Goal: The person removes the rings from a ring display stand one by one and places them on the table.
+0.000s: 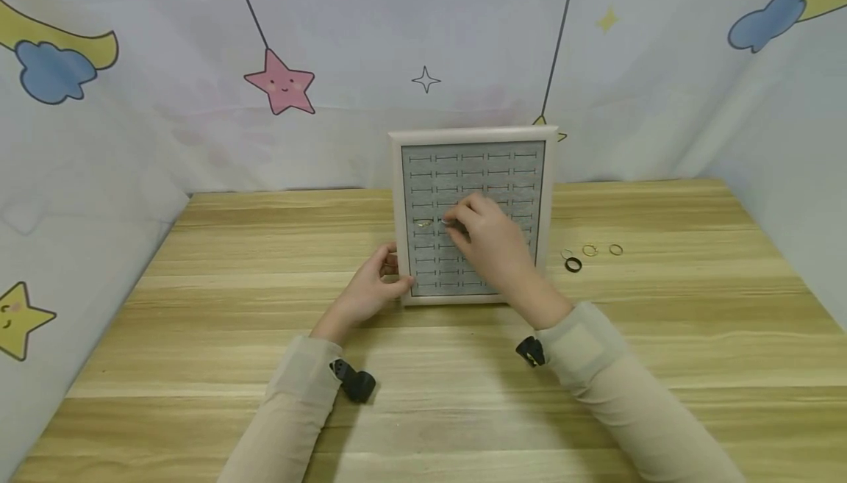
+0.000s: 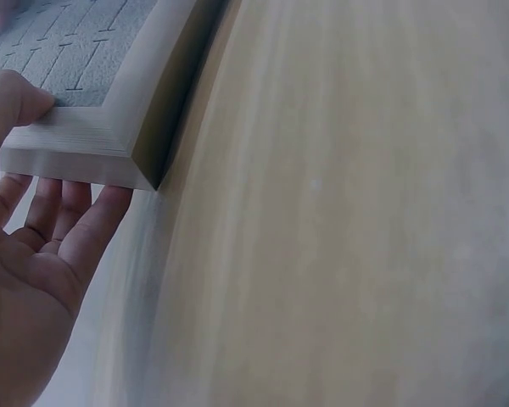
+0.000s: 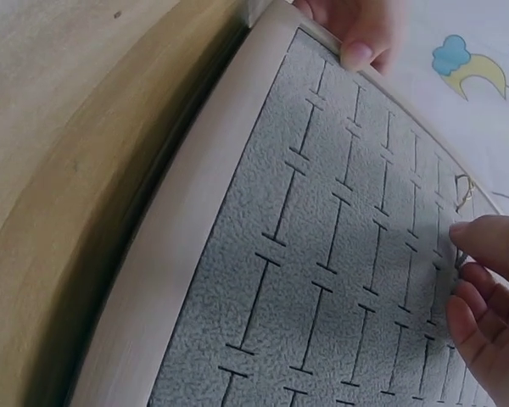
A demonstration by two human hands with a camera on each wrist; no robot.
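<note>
A grey ring display board in a pale wooden frame (image 1: 473,299) stands upright on the table, with rows of slits across its fabric (image 3: 280,263). My left hand (image 1: 364,288) grips the frame's left side near the lower corner, thumb in front and fingers behind, as the left wrist view shows. At a slit left of the board's middle, my right hand (image 1: 492,244) pinches a silver-coloured ring (image 3: 461,258) between thumb and fingers; the fingers partly hide it. Just to its left, a gold ring (image 1: 423,224) sits in a slit of the same row.
Right of the board lie several loose rings: a black ring (image 1: 573,265), a thin ring (image 1: 566,253) touching or close to it, a gold ring (image 1: 590,250) and another thin ring (image 1: 616,249). A patterned white curtain (image 1: 357,49) hangs behind the wood-grain table (image 1: 437,395).
</note>
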